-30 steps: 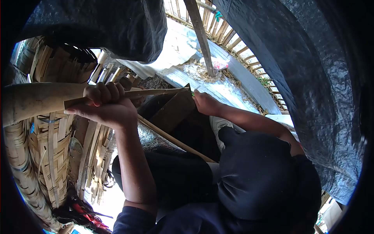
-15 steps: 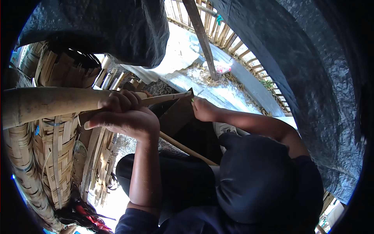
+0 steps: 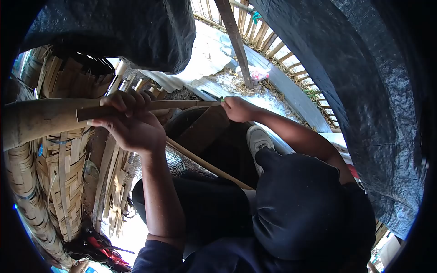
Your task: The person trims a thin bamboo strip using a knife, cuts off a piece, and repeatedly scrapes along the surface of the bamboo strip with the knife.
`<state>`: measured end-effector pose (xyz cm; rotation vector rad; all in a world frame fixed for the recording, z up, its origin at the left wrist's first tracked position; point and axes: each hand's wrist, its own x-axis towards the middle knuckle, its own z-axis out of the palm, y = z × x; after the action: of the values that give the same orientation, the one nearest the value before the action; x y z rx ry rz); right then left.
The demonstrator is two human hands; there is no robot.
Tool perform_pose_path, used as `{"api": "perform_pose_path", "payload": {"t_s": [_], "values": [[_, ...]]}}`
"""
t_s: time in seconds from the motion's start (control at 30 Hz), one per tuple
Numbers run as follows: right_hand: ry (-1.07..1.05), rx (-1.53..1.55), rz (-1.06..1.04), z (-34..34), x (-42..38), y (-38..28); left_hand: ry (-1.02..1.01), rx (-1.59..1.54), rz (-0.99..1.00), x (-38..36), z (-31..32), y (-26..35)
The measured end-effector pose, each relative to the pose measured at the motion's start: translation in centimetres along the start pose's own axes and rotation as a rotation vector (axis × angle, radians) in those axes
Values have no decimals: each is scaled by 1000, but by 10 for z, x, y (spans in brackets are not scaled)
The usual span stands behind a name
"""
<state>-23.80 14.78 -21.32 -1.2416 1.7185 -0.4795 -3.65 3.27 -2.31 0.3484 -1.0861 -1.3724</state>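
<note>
The left hand [image 3: 129, 123] kept a closed grip around a long tan bamboo strip [image 3: 182, 104]. At three o'clock of it, the right hand [image 3: 236, 109] gripped a green-handled knife [image 3: 214, 96] at the strip's end, above a woven bamboo basket [image 3: 63, 182].

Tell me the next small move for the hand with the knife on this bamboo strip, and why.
Probably draw the right hand and its green-handled knife a little further along the bamboo strip, toward the left hand. The blade sits at the strip's far end, while the left hand's fingers clamp the strip against the thick bamboo pole, so it looks braced for the stroke.
</note>
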Motion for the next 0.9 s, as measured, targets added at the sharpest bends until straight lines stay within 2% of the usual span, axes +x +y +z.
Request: {"api": "perform_pose_path", "payload": {"t_s": [0.03,0.07,0.2,0.27,0.33,0.43,0.5,0.57,0.63,0.7,0.77,0.83,0.87,0.9], "values": [[131,-51,-127,-1,5,6,0,31,-25,3,-2,-1],[107,-8,-33,-4,10,13,-3,36,-25,3,-3,-1],[221,-83,-116,-20,8,15,-18,210,73,4,8,-2],[142,19,34,-27,4,8,-16,290,100,5,12,2],[97,116,68,-30,-4,-7,-40,32,-49,6,13,5],[-14,231,131,-27,-14,-40,-101,-76,-145,5,-7,4],[117,110,-206,-1,-1,-30,-119,-141,-114,3,-2,4],[115,113,-212,-2,-11,-68,-140,-206,-85,1,5,7],[113,120,-216,-11,-26,-102,13,-228,-179,-2,10,11],[136,84,-399,-17,-36,-120,-5,-238,-182,-3,11,9],[163,59,-422,-8,-26,-99,-19,-249,-179,-5,11,7],[139,-154,-466,9,-2,-42,-99,-191,-162,-5,11,4],[38,-212,-311,14,9,-5,-58,-130,-144,-7,19,2],[-61,-273,-156,6,10,-1,-56,-131,-135,-9,23,-1]]}}
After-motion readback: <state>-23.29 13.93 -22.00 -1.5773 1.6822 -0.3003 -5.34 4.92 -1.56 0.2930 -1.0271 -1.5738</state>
